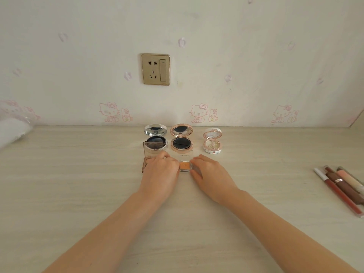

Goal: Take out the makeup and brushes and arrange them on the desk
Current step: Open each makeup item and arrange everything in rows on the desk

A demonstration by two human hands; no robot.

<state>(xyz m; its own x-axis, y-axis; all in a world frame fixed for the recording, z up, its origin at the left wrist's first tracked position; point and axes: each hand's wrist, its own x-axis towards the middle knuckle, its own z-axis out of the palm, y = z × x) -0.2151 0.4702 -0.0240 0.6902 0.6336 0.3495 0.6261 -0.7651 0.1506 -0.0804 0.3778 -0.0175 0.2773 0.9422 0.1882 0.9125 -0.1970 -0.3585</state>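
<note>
Worktop (pixel 82 194): pale wood; behind it we see cartoon wallpaper (pixel 236 56).
Left hand (pixel 161 172): fingers curled against the orange eyeshadow case (pixel 185 166), centre front.
Right hand (pixel 211 175): fingers clamped on that case.
Far right: lip glosses (pixel 335 186) lying together.

Three compacts (pixel 182 139) behind small palette (pixel 185 166)

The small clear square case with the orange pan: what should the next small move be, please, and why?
Probably let go: left hand and right hand hold the clear square orange-pan case, already open and lined up before the rose-gold round compact.
</note>
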